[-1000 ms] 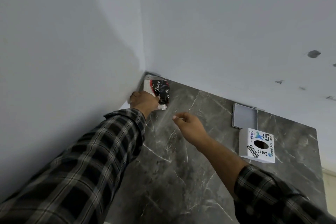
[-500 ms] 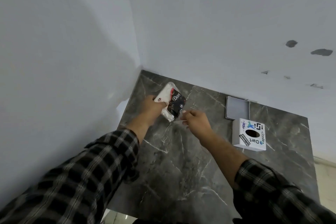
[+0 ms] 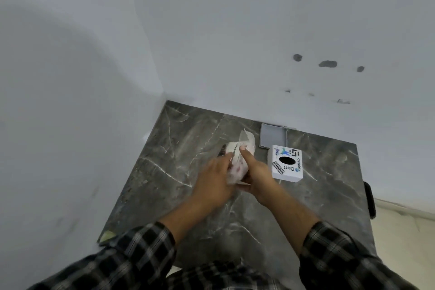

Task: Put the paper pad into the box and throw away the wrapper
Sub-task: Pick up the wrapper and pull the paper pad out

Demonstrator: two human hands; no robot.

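Observation:
Over the middle of the dark marble table (image 3: 179, 195), both my hands hold a wrapped pack of paper (image 3: 237, 160), white with clear plastic wrapper. My left hand (image 3: 213, 179) grips its left side and my right hand (image 3: 255, 172) grips its right side, thumb on top. A loose flap of wrapper sticks up at the pack's far end. The white box (image 3: 286, 164), with stickers and a black oval hole on top, stands just right of my right hand. Its grey lid (image 3: 273, 135) lies flat behind it by the wall.
White walls close off the table on the left and at the back, meeting in a corner. A dark object (image 3: 369, 199) hangs at the table's right edge. Light floor shows beyond that edge.
My left hand has brought the pack from the back-left corner to the table's middle. My right hand has closed onto it. The view has tilted down.

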